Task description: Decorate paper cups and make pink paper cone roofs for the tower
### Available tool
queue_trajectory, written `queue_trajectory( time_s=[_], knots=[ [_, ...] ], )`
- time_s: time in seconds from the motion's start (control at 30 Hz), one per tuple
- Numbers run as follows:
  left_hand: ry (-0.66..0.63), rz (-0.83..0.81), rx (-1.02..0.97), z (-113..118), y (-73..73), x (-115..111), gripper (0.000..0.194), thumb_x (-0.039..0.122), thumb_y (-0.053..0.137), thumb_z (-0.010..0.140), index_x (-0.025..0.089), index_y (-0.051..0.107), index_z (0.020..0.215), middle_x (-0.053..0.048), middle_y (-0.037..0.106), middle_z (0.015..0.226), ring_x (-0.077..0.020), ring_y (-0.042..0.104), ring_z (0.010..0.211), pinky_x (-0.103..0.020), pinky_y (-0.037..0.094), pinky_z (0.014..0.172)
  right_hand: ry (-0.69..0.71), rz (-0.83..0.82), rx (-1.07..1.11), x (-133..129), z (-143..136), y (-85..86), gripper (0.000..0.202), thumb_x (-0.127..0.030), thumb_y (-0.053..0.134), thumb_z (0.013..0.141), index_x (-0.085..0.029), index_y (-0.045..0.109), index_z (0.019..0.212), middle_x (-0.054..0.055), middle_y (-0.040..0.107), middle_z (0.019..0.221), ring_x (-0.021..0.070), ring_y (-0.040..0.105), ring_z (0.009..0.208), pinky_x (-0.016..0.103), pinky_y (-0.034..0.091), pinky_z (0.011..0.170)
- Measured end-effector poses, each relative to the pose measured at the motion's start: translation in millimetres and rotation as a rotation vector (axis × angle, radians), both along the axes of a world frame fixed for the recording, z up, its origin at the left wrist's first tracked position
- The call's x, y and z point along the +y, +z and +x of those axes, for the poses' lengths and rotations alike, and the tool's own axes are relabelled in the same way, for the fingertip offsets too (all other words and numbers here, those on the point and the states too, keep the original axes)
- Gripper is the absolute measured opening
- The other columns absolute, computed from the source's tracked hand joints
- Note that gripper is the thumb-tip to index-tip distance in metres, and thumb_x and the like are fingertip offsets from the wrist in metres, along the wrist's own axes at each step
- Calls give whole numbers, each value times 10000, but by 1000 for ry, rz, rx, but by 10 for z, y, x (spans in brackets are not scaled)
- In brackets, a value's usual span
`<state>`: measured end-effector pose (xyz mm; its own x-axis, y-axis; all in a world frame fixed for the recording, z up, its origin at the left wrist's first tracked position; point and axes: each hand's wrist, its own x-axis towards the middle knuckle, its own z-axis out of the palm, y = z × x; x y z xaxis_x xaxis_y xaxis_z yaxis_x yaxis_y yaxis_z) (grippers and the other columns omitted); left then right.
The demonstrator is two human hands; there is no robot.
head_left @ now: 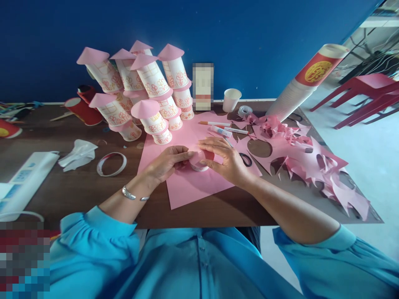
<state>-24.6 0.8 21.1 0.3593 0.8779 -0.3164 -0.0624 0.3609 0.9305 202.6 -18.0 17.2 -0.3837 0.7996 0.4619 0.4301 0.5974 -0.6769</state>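
Two bare hands close on a pink paper piece point(197, 158) that sits over a small patterned cup point(199, 168), whose pale rim shows just below the grip. The left hand point(170, 162) has its thumb and fingers drawn together in a pinch at the paper's left edge, with hardly any gap between them. The right hand point(226, 155) is bent around the other side, fingers over the far edge and thumb on the near one, opened only as wide as the paper between them. A silver bracelet point(128, 193) circles the left wrist. Directly beneath the grip lies a large pink sheet point(193, 189), one corner pointing toward the body. Just right of the right hand are the dark handles of the scissors point(245, 158), and farther right spreads a heap of pink scraps point(302, 155) with rounded cut-outs. Just beyond the right hand's fingers lie a glue tube point(220, 131) and two markers point(215, 123); past them stand a white cup point(231, 101) and, off to the right, a leaning stack of cups point(289, 97). Beyond the grip and to its left rise seven towers point(152, 81) of decorated white cups under pink cones. Well left of the left hand a roll of tape point(121, 168) lies flat, with crumpled white paper point(79, 154) past it and a white power strip point(31, 176) farther out.
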Motion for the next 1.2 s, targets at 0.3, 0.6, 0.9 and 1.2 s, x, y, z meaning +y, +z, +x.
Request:
queue_trajectory(
  time_s=[0.3,0.6,0.9,1.2],
  knots=[
    [-11,-11,1,-4,-20,15,480,520,971,640,159,655,624,-2,577,585,-94,482,550,-239,331,531,19,36,25,15,0,-39,344,-279,771,958,-290,753,1302,68,753,1380,286,648,1363,576,488,1217],
    [-15,-35,-10,-5,25,5,478,500,984,621,150,660,644,2,579,605,-96,494,580,-233,354,561,8,12,2,14,-4,-29,342,-268,782,949,-312,754,1287,47,750,1385,282,642,1374,578,490,1220],
    [117,278,211,-64,32,17,530,549,931,692,180,723,1011,-49,702,942,-161,612,808,-273,463,717,-101,-4,85,0,97,110,377,-361,718,994,-319,701,1368,65,727,1403,309,603,1413,608,470,1225],
    [-107,977,565,86,106,-116,658,583,597,1006,254,510,1569,-136,439,1703,-331,320,1623,-539,218,1335,-127,25,150,-13,100,81,586,-343,556,1071,-347,365,1625,87,605,1563,306,559,1473,625,471,1233]
  ],
)
